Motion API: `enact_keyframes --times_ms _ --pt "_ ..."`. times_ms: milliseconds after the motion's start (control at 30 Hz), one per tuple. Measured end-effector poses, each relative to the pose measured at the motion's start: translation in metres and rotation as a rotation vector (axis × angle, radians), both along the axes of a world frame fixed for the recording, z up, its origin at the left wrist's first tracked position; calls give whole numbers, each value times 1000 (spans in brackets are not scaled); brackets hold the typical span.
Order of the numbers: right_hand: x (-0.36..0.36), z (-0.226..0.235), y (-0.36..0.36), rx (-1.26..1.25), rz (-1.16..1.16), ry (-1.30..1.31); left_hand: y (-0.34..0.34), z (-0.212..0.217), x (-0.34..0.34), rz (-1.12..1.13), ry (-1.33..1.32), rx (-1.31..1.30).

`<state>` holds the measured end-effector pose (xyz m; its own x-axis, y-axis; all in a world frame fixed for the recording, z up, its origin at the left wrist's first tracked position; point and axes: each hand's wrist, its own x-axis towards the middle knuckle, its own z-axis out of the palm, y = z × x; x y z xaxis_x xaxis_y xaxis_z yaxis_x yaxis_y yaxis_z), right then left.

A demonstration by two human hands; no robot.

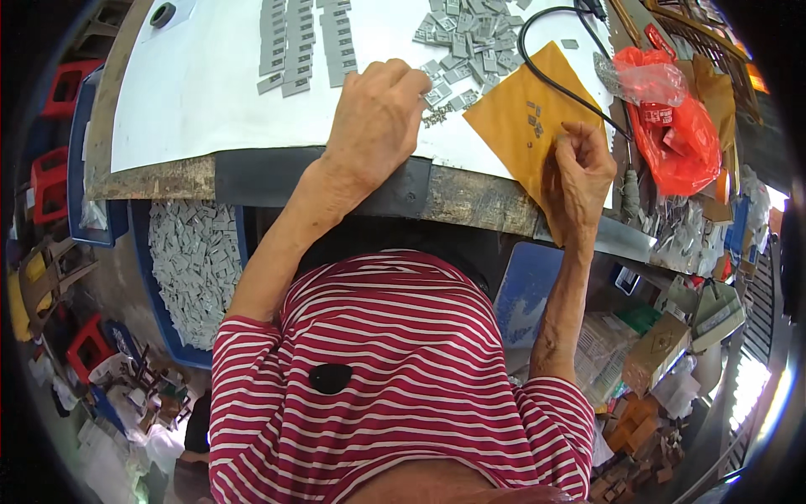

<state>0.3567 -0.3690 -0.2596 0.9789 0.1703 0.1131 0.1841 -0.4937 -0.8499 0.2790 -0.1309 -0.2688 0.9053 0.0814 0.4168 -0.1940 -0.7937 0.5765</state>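
My left hand (375, 122) hovers over the white sheet (193, 92) on the table, its fingers curled together. Its fingertips point to the pile of small grey flat pieces (470, 38) and are partly hidden; what they hold cannot be made out. Just beside them lie tiny brass-coloured bits (437, 115). My right hand (585, 172) is bent over the right side of a yellow-brown paper sheet (512, 101), thumb and forefinger pinched. Near it on that paper rest several tiny dark grey parts (535, 119). Farther left, similar grey pieces stand in overlapping rows (300, 46).
A black cable (523, 46) loops across the paper. Red plastic bags (676, 134) crowd the table's right end. At the far left is a dark tape roll (163, 14). Below the table edge stands a blue crate (172, 336) filled with grey pieces.
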Motion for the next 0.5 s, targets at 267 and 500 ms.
enact_keyframes --times_ms 267,500 --pt "-15 17 6 228 -63 200 -11 -2 12 61 34 126" --pt "-21 22 8 354 -29 276 -9 -9 17 23 -2 93"
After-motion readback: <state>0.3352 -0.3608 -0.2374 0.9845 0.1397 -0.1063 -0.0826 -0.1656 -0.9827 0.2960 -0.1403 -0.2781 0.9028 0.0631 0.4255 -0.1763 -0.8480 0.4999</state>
